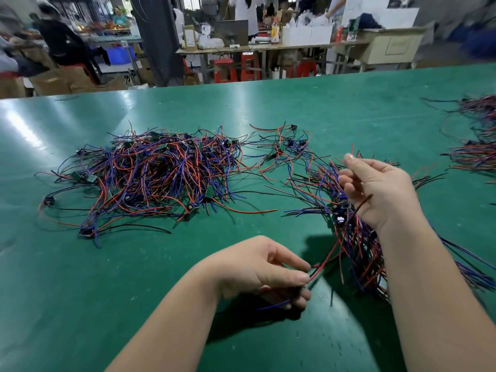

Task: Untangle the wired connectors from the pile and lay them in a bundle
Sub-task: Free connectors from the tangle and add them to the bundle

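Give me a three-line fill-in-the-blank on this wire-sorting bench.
1. The wire stretched from the left hand to the bundle gripped by the right hand is ___.
2. The big tangled pile lies to the ___ of the bundle.
3. The table top is coloured ___.
Missing words: red; left; green.

— What colours are in the pile (150, 175) at centre left?
— Red, blue, purple and black wires, with small green boards (210, 191). The bundle (357, 242) at lower right has the same mix; one red wire (325, 260) strays out toward bottom centre.
— And the table (241, 108)?
— Glossy green with pale scuffs. The stools (249, 69) at the top are red.
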Demonstrator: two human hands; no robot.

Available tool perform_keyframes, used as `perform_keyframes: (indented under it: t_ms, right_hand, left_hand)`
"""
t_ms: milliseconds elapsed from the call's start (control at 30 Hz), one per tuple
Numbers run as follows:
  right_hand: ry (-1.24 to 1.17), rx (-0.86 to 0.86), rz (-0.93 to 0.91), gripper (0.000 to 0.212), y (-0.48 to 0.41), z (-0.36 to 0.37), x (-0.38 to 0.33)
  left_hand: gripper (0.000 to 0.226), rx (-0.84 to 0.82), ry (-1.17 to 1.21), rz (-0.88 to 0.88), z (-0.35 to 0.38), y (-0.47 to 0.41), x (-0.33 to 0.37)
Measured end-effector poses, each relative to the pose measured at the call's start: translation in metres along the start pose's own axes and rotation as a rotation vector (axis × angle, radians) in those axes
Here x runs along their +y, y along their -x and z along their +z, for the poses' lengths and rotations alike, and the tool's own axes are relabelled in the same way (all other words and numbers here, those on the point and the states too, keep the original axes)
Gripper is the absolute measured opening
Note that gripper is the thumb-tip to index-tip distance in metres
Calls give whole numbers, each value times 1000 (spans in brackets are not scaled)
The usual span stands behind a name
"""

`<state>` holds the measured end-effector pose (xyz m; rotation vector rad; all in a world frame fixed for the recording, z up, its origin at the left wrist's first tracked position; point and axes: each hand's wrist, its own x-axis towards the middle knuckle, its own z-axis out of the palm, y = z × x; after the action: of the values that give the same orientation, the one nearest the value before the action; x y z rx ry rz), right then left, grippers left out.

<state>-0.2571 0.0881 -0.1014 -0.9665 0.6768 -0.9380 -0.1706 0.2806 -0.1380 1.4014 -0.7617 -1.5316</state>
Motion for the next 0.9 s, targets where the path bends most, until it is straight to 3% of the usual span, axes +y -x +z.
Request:
perform_keyframes:
  t_ms: [133,233,300,367,433,500,700,900]
  right_hand:
    - [-119,102,13,21,-8,-2,-1]
    - [-94,145,17,16,-11,-3,-4]
    - [19,8,7,14,-6,-1,1]
    - [275,-232,-22,17,3,2,10]
    - [535,-460,-70,21,12,9,19]
    - [631,-597,-121,25,22,17,25]
    - [509,-640,-363,32,41,35,38]
    - [153,-587,-266,15,49,40,39]
  left_hand:
    - [18,-18,128,107,-7,2,8]
    - [21,72,258,251,-15,5,15]
    - [27,136,393,350,-18,5,18]
    - [33,159,501,407,-20,4,21]
    - [36,155,607,413,-22,4,24]
    - [34,159,640,410,-24,5,26]
    - [32,292,619,333,-17,-1,21]
    - [39,270,640,384,-8,-4,20]
